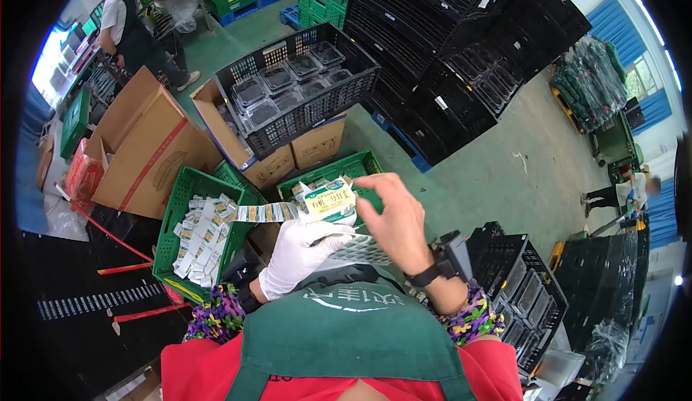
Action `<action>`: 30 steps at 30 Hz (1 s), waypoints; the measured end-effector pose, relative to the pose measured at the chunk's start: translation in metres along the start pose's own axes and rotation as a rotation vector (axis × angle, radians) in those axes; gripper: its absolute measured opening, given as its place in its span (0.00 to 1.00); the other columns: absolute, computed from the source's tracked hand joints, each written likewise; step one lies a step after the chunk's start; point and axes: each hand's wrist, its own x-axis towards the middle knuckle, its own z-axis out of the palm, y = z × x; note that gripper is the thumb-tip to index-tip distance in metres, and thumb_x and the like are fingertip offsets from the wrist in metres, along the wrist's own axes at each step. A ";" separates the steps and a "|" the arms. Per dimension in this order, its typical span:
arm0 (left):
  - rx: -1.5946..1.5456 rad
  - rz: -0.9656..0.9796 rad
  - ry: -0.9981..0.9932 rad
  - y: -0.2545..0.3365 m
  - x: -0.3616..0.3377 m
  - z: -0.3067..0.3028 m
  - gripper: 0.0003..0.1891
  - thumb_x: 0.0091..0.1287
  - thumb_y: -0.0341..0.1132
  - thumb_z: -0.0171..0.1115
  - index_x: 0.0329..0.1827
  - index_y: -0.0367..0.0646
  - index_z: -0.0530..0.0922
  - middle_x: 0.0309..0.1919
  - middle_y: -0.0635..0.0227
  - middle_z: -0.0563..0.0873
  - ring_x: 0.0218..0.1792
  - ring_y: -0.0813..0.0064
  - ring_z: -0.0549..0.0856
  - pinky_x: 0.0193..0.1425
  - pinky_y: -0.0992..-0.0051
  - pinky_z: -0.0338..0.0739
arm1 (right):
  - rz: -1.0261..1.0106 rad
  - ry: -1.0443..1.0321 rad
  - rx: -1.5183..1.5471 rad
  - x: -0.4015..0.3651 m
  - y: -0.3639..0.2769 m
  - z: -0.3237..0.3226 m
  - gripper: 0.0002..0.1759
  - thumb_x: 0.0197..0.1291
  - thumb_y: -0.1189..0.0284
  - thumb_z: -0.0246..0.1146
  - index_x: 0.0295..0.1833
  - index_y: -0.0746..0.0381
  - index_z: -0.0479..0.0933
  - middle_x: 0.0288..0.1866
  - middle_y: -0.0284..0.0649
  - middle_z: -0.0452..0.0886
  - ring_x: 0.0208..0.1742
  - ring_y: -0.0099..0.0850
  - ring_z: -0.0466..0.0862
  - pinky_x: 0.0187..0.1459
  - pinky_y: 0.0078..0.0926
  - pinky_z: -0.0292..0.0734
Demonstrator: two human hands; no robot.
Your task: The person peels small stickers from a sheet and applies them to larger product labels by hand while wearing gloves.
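Observation:
My left hand (301,251), in a white glove, is closed around a bundle of printed labels. The top label (330,200) is white, green and yellow with Chinese characters, and it faces up. From the bundle, a row of overlapping labels (267,213) stretches left to a green crate (164,246). That crate holds many loose white labels (207,236). My bare right hand (396,221) is just right of the top label, thumb and index finger apart, the index fingertip close to the label's upper right corner. Behind the bundle is another green crate (369,161).
A black crate of clear plastic boxes (310,123) rests on cardboard boxes (317,141) ahead. Tall black crates (411,33) stand behind it. At right is another black crate (551,307) with clear trays. One person (137,37) stands far left, another person (627,193) far right.

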 end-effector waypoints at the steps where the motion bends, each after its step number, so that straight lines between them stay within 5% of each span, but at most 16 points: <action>1: 0.000 0.042 -0.004 0.000 0.000 -0.001 0.10 0.59 0.29 0.73 0.42 0.37 0.87 0.42 0.57 0.90 0.43 0.61 0.89 0.48 0.68 0.82 | 0.047 -0.004 0.009 0.004 0.005 -0.004 0.08 0.61 0.71 0.65 0.46 0.59 0.81 0.44 0.38 0.85 0.44 0.40 0.85 0.44 0.34 0.79; 3: 0.000 0.043 -0.003 0.000 0.002 -0.004 0.10 0.59 0.30 0.73 0.42 0.38 0.88 0.42 0.57 0.90 0.43 0.61 0.89 0.48 0.68 0.81 | 0.104 -0.071 0.191 0.009 0.019 -0.007 0.08 0.62 0.70 0.65 0.45 0.61 0.81 0.43 0.40 0.84 0.46 0.37 0.84 0.46 0.33 0.77; 5: -0.002 0.047 -0.009 -0.002 0.002 -0.005 0.09 0.59 0.30 0.73 0.42 0.39 0.88 0.41 0.57 0.90 0.44 0.61 0.89 0.49 0.68 0.81 | 0.251 -0.373 0.358 0.011 0.016 -0.011 0.09 0.63 0.69 0.65 0.43 0.63 0.80 0.39 0.38 0.82 0.42 0.33 0.83 0.44 0.30 0.75; 6: 0.006 0.060 -0.053 -0.005 0.002 -0.004 0.09 0.60 0.32 0.72 0.42 0.40 0.88 0.41 0.58 0.90 0.45 0.62 0.89 0.49 0.68 0.81 | 0.193 -0.414 0.209 0.012 0.006 -0.016 0.09 0.63 0.69 0.66 0.42 0.64 0.80 0.34 0.37 0.80 0.39 0.29 0.81 0.42 0.26 0.74; 11: 0.128 0.010 -0.292 -0.006 0.000 -0.001 0.09 0.62 0.37 0.71 0.42 0.43 0.89 0.38 0.62 0.90 0.42 0.64 0.89 0.48 0.70 0.81 | 0.173 -0.207 0.589 0.042 0.018 -0.017 0.09 0.70 0.71 0.63 0.39 0.67 0.77 0.33 0.26 0.79 0.35 0.13 0.73 0.38 0.15 0.71; 15: -0.063 -0.070 -0.219 -0.005 -0.003 0.004 0.10 0.64 0.35 0.69 0.42 0.39 0.88 0.37 0.61 0.90 0.38 0.66 0.89 0.47 0.71 0.81 | 0.290 -0.184 0.678 0.052 0.026 -0.028 0.10 0.70 0.71 0.62 0.49 0.68 0.78 0.41 0.29 0.79 0.42 0.15 0.75 0.47 0.16 0.72; 18: -0.068 -0.086 -0.072 -0.010 -0.004 0.000 0.08 0.65 0.31 0.68 0.43 0.37 0.87 0.37 0.59 0.90 0.38 0.69 0.88 0.45 0.73 0.80 | 0.268 -0.096 0.595 0.025 0.020 -0.024 0.22 0.64 0.78 0.62 0.64 0.68 0.73 0.51 0.36 0.79 0.44 0.18 0.78 0.47 0.17 0.75; 22: -0.055 -0.113 -0.034 -0.004 -0.001 -0.006 0.08 0.64 0.30 0.68 0.43 0.37 0.87 0.36 0.60 0.90 0.37 0.69 0.87 0.43 0.72 0.79 | 0.267 -0.299 0.715 -0.001 0.000 -0.018 0.20 0.67 0.85 0.50 0.64 0.69 0.70 0.52 0.40 0.78 0.51 0.25 0.82 0.54 0.23 0.76; 24: -0.063 -0.110 -0.005 -0.003 0.001 -0.006 0.08 0.62 0.29 0.70 0.41 0.36 0.87 0.32 0.62 0.89 0.33 0.75 0.85 0.38 0.74 0.77 | 0.222 -0.296 0.693 -0.007 -0.003 -0.012 0.20 0.67 0.85 0.49 0.64 0.69 0.69 0.52 0.42 0.77 0.51 0.28 0.83 0.54 0.25 0.77; 30: -0.071 -0.036 0.017 -0.002 0.001 -0.002 0.08 0.60 0.28 0.71 0.41 0.36 0.87 0.33 0.61 0.89 0.34 0.71 0.85 0.39 0.72 0.78 | 0.139 -0.282 0.567 -0.011 -0.002 -0.004 0.20 0.65 0.86 0.46 0.62 0.70 0.70 0.51 0.42 0.79 0.53 0.28 0.82 0.57 0.27 0.76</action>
